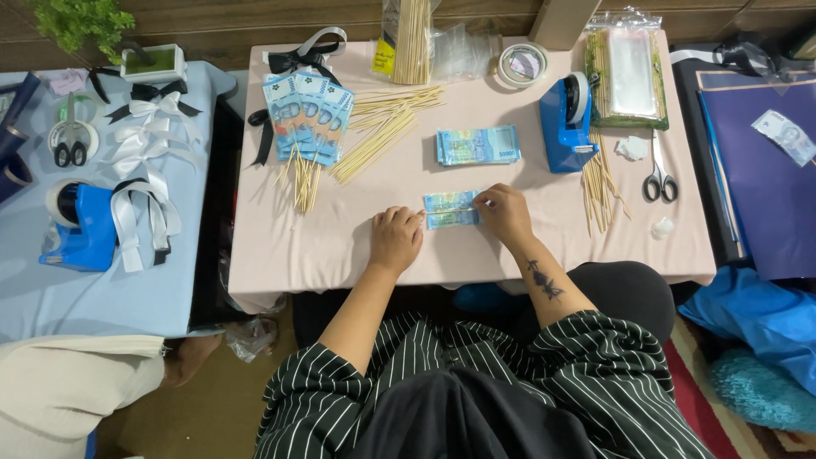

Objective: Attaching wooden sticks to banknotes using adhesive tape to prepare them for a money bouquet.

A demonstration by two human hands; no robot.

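Note:
A blue banknote (pixel 449 209) lies flat near the front of the pink table (pixel 340 238), with a thin wooden skewer across it. My left hand (pixel 396 238) rests on the table and presses the note's left end. My right hand (pixel 503 212) pinches the skewer and the note at its right end. A stack of blue banknotes (pixel 478 145) lies just beyond. Farther left, several banknotes fixed on skewers (pixel 308 115) fan out.
Loose wooden skewers (pixel 384 127) lie at the middle back, more skewers (pixel 600 183) at the right. A blue tape dispenser (pixel 568 123), scissors (pixel 658 177), a tape roll (pixel 521 64) and a bag of clear sleeves (pixel 627 72) stand nearby. A light blue table (pixel 85 289) at left holds ribbons.

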